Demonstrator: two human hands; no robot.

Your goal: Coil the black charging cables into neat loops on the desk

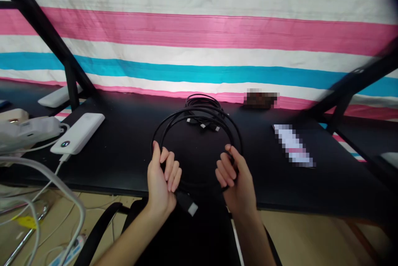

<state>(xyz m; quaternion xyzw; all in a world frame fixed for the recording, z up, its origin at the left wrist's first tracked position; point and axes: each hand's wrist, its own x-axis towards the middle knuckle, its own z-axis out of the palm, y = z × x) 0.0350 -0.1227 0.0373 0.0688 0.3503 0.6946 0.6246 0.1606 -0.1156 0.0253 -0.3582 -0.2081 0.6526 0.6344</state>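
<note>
A black cable [174, 115] forms loose loops between my two hands, above the near part of the dark table. My left hand [161, 176] is closed round the loops' left side. One plug [188, 204] with a pale metal end hangs just below that hand, pointing down and right. On the right side of the loops, my right hand [236, 174] is closed round the cable too; its other end is not visible. Behind the loops, a coiled bundle of black cables [203, 101] lies on the table, with several light-tipped plugs showing at its front.
A white power bank [79, 133] with a plugged-in lead lies left on the black table [124, 162]. White adapters and cords [31, 131] crowd the far left. A blurred-out flat item [294, 145] and a dark item [260, 99] lie right. Black frame bars [52, 33] slant up before striped cloth.
</note>
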